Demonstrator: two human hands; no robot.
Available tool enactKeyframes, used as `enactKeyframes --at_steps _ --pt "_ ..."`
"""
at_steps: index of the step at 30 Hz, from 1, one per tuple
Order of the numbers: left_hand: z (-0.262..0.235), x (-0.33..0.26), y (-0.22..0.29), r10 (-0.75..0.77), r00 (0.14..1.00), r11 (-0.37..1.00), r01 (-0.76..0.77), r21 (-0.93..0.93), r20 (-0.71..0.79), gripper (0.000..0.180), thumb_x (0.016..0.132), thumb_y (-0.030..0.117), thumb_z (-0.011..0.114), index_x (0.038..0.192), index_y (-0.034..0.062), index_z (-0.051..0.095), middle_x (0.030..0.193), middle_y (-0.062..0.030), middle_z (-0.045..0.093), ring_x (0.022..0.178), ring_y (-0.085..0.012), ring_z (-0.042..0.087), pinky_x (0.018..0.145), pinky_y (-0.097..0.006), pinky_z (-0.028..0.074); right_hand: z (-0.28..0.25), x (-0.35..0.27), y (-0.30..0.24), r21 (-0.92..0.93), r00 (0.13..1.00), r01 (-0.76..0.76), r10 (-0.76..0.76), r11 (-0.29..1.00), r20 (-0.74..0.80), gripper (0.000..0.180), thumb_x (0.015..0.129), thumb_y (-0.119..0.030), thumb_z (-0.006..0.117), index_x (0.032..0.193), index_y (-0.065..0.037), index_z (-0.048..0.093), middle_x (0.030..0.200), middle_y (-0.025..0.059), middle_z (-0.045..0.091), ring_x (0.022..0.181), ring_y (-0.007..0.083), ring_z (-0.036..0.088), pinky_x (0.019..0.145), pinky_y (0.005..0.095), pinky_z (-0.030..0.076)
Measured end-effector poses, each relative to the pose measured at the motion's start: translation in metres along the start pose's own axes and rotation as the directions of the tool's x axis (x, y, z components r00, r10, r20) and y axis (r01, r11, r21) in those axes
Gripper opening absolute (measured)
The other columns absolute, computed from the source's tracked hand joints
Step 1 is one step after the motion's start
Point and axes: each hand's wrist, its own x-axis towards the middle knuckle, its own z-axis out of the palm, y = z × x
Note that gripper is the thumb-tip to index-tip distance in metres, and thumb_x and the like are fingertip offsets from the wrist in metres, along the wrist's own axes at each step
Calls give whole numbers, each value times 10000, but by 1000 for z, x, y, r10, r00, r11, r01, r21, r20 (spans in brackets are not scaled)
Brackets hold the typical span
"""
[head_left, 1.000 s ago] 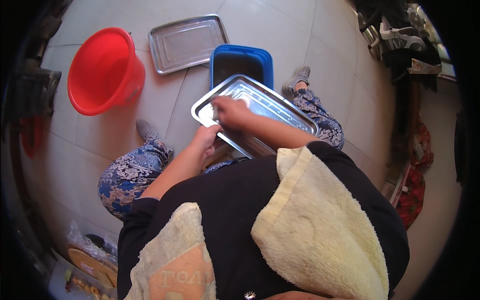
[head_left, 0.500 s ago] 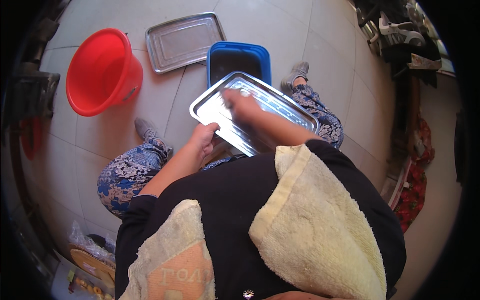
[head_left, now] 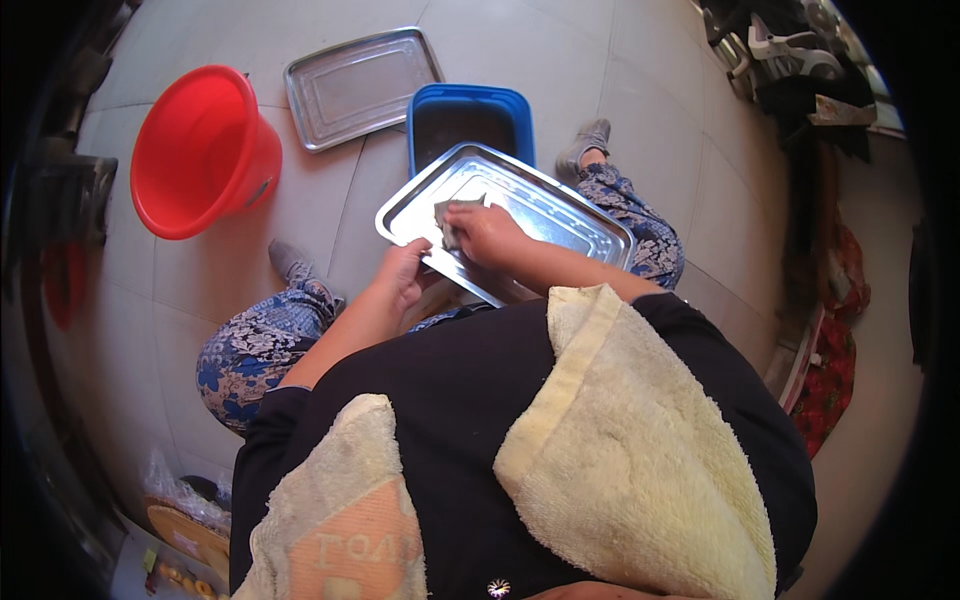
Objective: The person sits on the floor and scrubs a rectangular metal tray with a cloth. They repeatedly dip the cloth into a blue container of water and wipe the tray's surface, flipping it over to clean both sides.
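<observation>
A shiny rectangular metal tray [head_left: 560, 215] lies tilted across my lap, its far edge over the near rim of a blue tub [head_left: 530, 130] of dark liquid. My left hand [head_left: 402, 272] grips the tray's near left edge, thumb on top and fingers underneath. Pressed to the tray's inner face, my right hand [head_left: 486, 236] is closed on a greyish-green scouring pad [head_left: 447, 222], which sticks out past the fingertips on the left.
A red bucket [head_left: 195, 150] stands on the tiled floor at the left. Beyond the tub lies a second metal tray [head_left: 362, 85]. Towels [head_left: 640, 450] hang down over my chest. Dark clutter [head_left: 800, 70] lines the far right.
My right hand, blurred before, has moved slightly down and toward me over the tray, and the pad now shows clearly. My left hand keeps its hold on the edge.
</observation>
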Motion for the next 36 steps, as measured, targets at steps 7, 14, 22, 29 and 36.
enactKeyframes --at_steps 7,14,22,29,36 --pt "2 -8 45 235 969 866 -171 470 -80 500 817 18 483 1307 93 412 1038 -138 579 852 -250 632 677 -446 582 -64 -70 -13 3 995 -45 44 999 91 191 762 -125 643 944 -86 684 1002 108 652 956 307 617 825 389 494" --pt "30 -63 77 183 983 929 -162 332 -31 472 812 -67 421 1267 57 445 1110 -180 560 940 -316 628 765 -493 568 -108 -74 9 -159 940 -339 338 927 -36 188 794 -145 564 932 -64 662 1010 157 642 960 353 608 843 429 477" --pt "24 -91 39 -38 988 983 10 185 148 451 779 -91 378 1214 2 454 1091 -202 540 999 -354 603 881 -499 532 -211 -105 -18 -511 807 -307 504 803 307 289 776 -147 591 1043 -59 654 941 166 668 898 316 632 775 392 487" --pt "27 -157 35 94 910 973 -171 157 403 401 758 -81 404 1156 -121 426 1100 -232 533 1029 -372 586 923 -465 515 -215 -151 55 151 831 -556 547 818 96 226 759 -166 609 944 -45 657 825 53 647 762 168 590 711 315 472" --pt "-2 -205 27 396 803 873 -479 88 446 592 717 -132 436 1280 38 369 1137 -140 528 998 -283 571 902 -408 505 -162 -95 86 830 650 71 605 554 -459 188 773 -203 583 873 -53 637 790 25 597 694 143 540 629 286 453"
